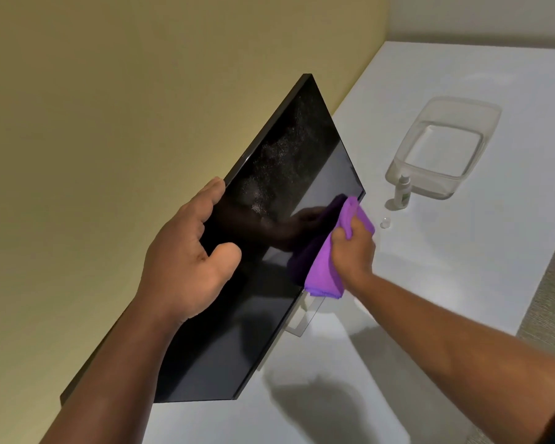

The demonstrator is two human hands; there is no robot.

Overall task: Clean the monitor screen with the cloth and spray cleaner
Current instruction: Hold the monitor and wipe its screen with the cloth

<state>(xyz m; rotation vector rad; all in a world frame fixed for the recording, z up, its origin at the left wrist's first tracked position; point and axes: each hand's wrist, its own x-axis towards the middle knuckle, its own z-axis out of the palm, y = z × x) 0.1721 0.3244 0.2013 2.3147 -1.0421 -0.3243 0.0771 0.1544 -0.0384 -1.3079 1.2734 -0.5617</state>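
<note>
A black monitor (289,174) stands on a white table (462,267), its screen dark and speckled with fine spray droplets in its upper part. My left hand (186,251) grips the monitor's top edge, thumb on the screen. My right hand (353,248) holds a bunched purple cloth (324,267) pressed against the lower edge of the screen. A small clear spray bottle (402,192) stands upright on the table to the right of the monitor, and its tiny clear cap (385,222) lies beside it.
A clear plastic tub (491,123) sits on the table behind the spray bottle. A yellow-green wall (109,107) runs close behind the monitor. The table's right edge meets a textured floor (551,299). The monitor's stand (302,318) shows below the cloth.
</note>
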